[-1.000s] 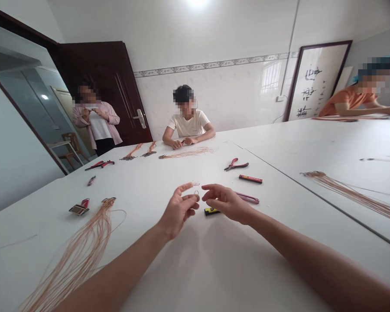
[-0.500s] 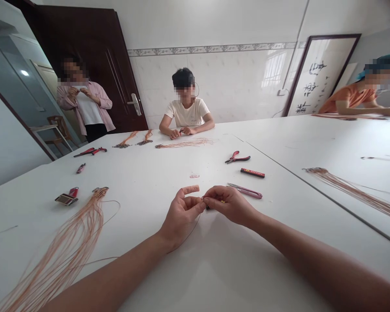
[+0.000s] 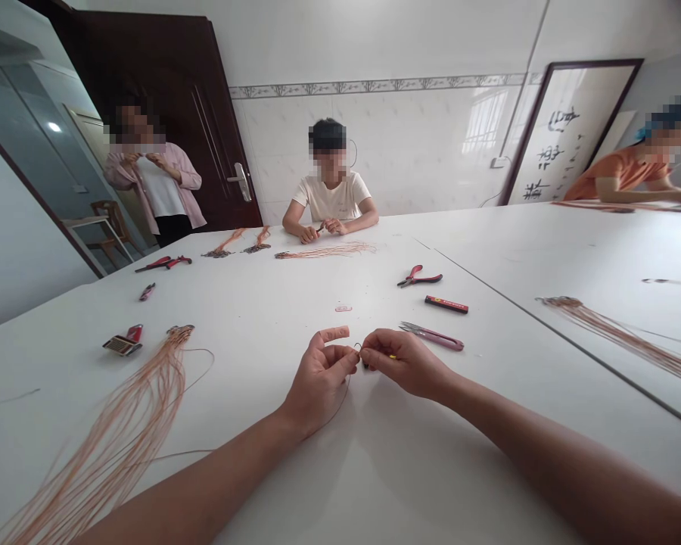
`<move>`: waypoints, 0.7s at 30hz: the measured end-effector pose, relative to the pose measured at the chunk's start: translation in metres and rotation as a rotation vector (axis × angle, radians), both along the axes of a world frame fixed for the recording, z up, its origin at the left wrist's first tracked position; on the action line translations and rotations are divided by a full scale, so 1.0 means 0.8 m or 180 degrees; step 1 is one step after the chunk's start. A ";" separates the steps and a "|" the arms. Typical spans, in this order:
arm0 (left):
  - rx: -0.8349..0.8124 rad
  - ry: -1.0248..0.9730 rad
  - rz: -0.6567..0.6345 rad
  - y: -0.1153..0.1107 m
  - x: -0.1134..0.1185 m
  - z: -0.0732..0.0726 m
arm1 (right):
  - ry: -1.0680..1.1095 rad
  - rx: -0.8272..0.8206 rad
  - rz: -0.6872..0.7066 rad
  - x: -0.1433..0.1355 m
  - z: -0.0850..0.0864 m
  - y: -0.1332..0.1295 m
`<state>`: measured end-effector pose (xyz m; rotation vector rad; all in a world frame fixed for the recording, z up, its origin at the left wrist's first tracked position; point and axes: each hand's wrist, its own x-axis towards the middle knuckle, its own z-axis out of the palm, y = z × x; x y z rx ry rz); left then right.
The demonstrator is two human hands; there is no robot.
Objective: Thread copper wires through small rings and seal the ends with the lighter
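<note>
Left hand (image 3: 324,371) and right hand (image 3: 400,359) pinching thin cord (image 3: 347,393), fingertips nearly meeting.

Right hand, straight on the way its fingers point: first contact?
Likely the left hand, around the thumb side; the thin loop between the two may come first. Depth is unclear.

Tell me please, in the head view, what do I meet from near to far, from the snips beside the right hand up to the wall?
Snips → red-and-black bar → pliers → wall.
</note>
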<state>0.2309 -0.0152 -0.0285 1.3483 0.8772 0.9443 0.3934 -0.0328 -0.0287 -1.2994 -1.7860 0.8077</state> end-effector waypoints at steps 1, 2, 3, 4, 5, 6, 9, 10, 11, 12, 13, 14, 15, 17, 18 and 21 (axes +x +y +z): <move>-0.0022 0.0014 0.0029 0.001 0.000 0.000 | 0.0024 -0.0003 -0.0020 0.000 0.000 0.001; -0.0036 0.0026 0.0056 0.001 -0.001 0.000 | 0.0060 -0.0003 -0.0051 0.001 -0.001 0.001; -0.0046 0.0035 0.0071 0.001 -0.001 -0.001 | 0.0105 -0.0009 -0.0075 0.001 -0.001 0.002; -0.0050 0.0035 0.0071 0.002 -0.001 -0.001 | 0.0159 -0.0026 -0.0076 0.001 0.000 0.003; -0.0043 0.0025 0.0059 0.002 -0.001 -0.001 | 0.0217 -0.0053 -0.0058 0.001 0.000 0.003; -0.0029 0.0009 0.0035 0.002 -0.001 -0.001 | 0.0266 -0.0088 -0.0031 0.000 0.001 0.003; 0.0025 -0.0033 -0.0080 0.001 0.000 -0.002 | 0.0266 -0.0176 -0.0001 0.000 0.001 0.002; 0.0043 -0.0032 -0.0100 0.001 0.001 -0.003 | 0.0223 -0.0185 -0.0017 0.000 0.000 0.002; 0.0056 -0.0026 -0.0101 0.001 0.001 -0.003 | 0.0173 -0.0187 -0.0033 -0.001 -0.001 0.001; 0.0066 -0.0024 -0.0086 0.000 0.002 -0.003 | 0.0125 -0.0180 -0.0043 -0.001 -0.002 0.001; 0.0076 -0.0030 -0.0057 0.000 0.002 -0.003 | 0.0085 -0.0163 -0.0044 -0.001 -0.002 0.001; 0.0081 -0.0034 -0.0026 0.000 0.002 -0.004 | 0.0049 -0.0136 -0.0037 -0.002 -0.003 0.001; 0.0076 -0.0037 0.0002 0.001 0.002 -0.004 | 0.0007 -0.0098 -0.0035 -0.002 -0.002 0.002; 0.0063 -0.0038 0.0080 0.001 0.002 -0.004 | -0.0157 0.0035 -0.0040 0.000 -0.001 0.002; 0.0050 -0.0030 0.0132 0.002 0.002 -0.004 | -0.0313 0.0165 -0.0033 0.003 0.001 0.003; -0.0040 -0.0004 0.0310 0.004 0.001 -0.003 | -0.1124 0.0810 0.0035 0.015 0.004 0.005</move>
